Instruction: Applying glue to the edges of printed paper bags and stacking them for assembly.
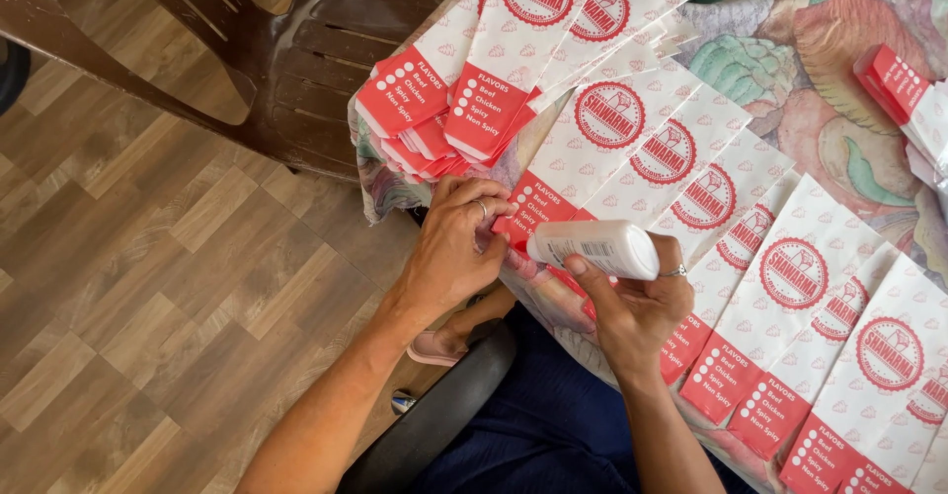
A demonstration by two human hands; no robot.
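The right hand [637,306] is wrapped around a white glue bottle [595,248], fingers curled under it and the thumb pressed on its near side, a ring showing on one finger. The bottle lies almost level, its long axis running left to right across the view, the flat base toward the right and the nozzle end pointing left at the red bottom strip of a paper bag [568,193]. The tip itself is hard to make out; it sits right where the two hands meet, so whether it touches the paper cannot be told. The left hand [456,247] is half closed, fingertips pinching and pressing down on that same red strip at the table's near edge, a ring on it too. Outward from there, a row of overlapping white-and-red bags [790,287] fans off to the right, each long axis slanting from lower left to upper right, the last ones cut off by the frame. A second stack [464,99] lies further up, red ends hanging over the edge of the floral tablecloth [839,79]. Beyond it stands a brown plastic chair [296,50] on the wood-pattern floor [128,287]; a dark chair arm [444,415] partly hides the person's lap.
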